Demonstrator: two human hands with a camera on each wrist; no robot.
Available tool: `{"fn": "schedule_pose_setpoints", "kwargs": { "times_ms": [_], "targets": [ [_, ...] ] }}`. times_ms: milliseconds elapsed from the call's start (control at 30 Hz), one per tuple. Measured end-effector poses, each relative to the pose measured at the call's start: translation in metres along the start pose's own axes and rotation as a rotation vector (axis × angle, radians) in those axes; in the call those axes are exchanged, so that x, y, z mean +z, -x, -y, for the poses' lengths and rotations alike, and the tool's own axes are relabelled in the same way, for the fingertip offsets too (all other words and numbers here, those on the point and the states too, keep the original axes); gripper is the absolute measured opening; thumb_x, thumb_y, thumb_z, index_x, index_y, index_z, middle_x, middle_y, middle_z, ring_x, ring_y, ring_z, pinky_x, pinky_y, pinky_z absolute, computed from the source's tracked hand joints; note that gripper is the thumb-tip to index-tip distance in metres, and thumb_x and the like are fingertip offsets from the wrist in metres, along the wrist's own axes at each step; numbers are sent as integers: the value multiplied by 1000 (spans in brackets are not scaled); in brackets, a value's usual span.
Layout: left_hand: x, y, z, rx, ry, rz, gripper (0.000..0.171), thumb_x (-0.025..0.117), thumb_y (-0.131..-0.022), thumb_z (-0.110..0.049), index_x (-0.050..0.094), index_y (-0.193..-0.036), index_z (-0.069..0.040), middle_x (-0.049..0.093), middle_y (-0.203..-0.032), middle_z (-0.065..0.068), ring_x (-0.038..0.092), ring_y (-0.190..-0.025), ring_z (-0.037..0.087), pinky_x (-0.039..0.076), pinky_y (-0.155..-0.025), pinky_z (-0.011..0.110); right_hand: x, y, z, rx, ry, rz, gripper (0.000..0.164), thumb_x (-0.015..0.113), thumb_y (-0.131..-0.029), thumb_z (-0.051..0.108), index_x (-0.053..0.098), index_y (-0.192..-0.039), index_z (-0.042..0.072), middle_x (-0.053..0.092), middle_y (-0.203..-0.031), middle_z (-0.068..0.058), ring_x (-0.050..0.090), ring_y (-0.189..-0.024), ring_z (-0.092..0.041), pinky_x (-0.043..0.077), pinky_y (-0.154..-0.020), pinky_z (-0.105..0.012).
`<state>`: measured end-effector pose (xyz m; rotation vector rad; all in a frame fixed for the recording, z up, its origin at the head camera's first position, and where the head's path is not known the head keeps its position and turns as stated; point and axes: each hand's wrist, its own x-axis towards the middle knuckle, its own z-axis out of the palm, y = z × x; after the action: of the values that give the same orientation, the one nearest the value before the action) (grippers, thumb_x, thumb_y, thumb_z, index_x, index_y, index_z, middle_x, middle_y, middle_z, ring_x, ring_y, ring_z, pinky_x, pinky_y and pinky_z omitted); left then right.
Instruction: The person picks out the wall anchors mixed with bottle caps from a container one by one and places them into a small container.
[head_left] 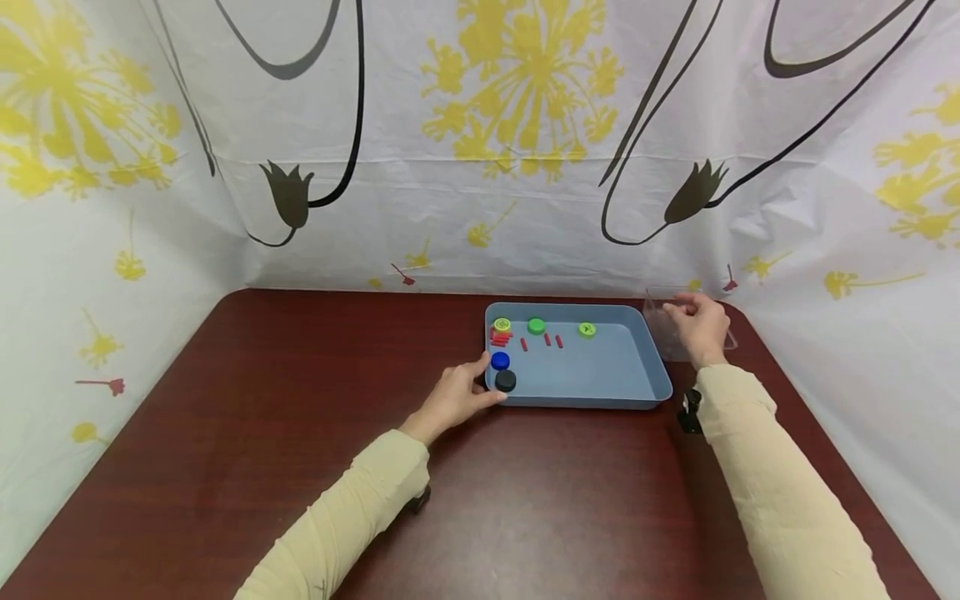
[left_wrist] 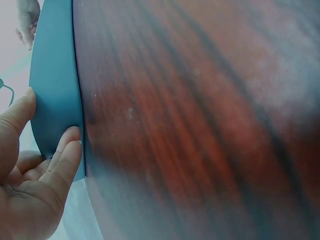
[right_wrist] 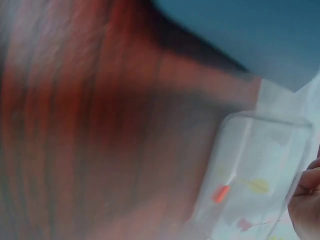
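In the head view my left hand (head_left: 455, 396) grips the front left corner of a blue-grey tray (head_left: 592, 367), its thumb along the front wall. The left wrist view has the fingers of that hand against the outside of the tray wall (left_wrist: 55, 75). To the right of the tray, my right hand (head_left: 701, 325) pinches a clear plastic box (head_left: 663, 333) by its edge. The box (right_wrist: 260, 165) looks tilted in the right wrist view, and a small red piece (right_wrist: 220, 194) shows through it.
Inside the tray are a blue cap (head_left: 500, 361), a black cap (head_left: 506, 381), a green cap (head_left: 536, 326), yellow-green caps (head_left: 587, 330) and several short red sticks (head_left: 524, 344). A patterned curtain (head_left: 450, 208) stands behind the dark wooden table (head_left: 337, 350).
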<state>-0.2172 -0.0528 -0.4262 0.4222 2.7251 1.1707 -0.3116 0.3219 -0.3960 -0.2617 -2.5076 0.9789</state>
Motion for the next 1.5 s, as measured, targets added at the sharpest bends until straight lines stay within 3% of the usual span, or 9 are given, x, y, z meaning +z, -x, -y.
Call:
{"fn": "schedule_pose_setpoints", "kwargs": {
  "times_ms": [100, 200, 400, 633, 1033, 1167, 1500],
  "targets": [
    [0, -1, 1, -1, -3, -6, 79, 70, -84, -36, 32, -147, -9, 52, -135, 14, 65, -84, 14, 53, -77, 29, 2, -1, 10, -29, -57, -9, 30, 67, -88, 17, 67, -113, 1, 57, -69, 8, 41, -58, 10, 36, -66, -19],
    [0, -2, 2, -6, -2, -8, 79, 70, -84, -36, 32, -147, -10, 53, -135, 14, 65, -84, 14, 54, -76, 29, 6, 0, 23, -58, -111, 26, 31, 65, -88, 18, 67, -114, 0, 52, -69, 14, 43, -61, 8, 36, -64, -16],
    [0, -2, 3, -3, 2, -8, 79, 70, -84, -36, 32, -147, -9, 53, -135, 14, 66, -86, 15, 54, -76, 29, 18, 4, 44, -110, -181, 147, 31, 64, -90, 21, 66, -114, 1, 61, -79, 0, 50, -64, 2, 39, -59, -14],
    [-1, -2, 2, 0, 1, -14, 78, 70, -84, -35, 32, -147, -9, 54, -132, 14, 65, -85, 15, 54, -76, 29, 33, 7, 60, -226, -101, 268, 28, 64, -90, 17, 66, -112, 0, 65, -88, -18, 49, -64, 0, 40, -57, -17],
    [1, -2, 2, 6, -14, -8, 78, 70, -84, -36, 32, -147, -9, 54, -133, 14, 67, -86, 14, 53, -76, 29, 56, 19, 61, -286, -33, 581, 27, 63, -90, 10, 64, -113, -3, 64, -88, -17, 56, -74, -17, 44, -65, -27],
    [1, -1, 2, 14, -8, -10, 78, 70, -84, -35, 33, -146, -8, 53, -135, 14, 68, -88, 15, 53, -77, 30, 64, 22, 61, -311, -22, 636, 26, 64, -89, 8, 65, -111, -5, 64, -87, -17, 55, -73, -15, 45, -67, -29],
    [2, -1, 2, 22, 8, -8, 77, 70, -85, -35, 32, -146, -7, 52, -135, 15, 68, -87, 15, 53, -75, 29, 78, 28, 62, -265, -5, 740, 28, 67, -87, 12, 65, -112, 0, 64, -83, -9, 54, -71, -15, 43, -65, -28]
  ]
}}
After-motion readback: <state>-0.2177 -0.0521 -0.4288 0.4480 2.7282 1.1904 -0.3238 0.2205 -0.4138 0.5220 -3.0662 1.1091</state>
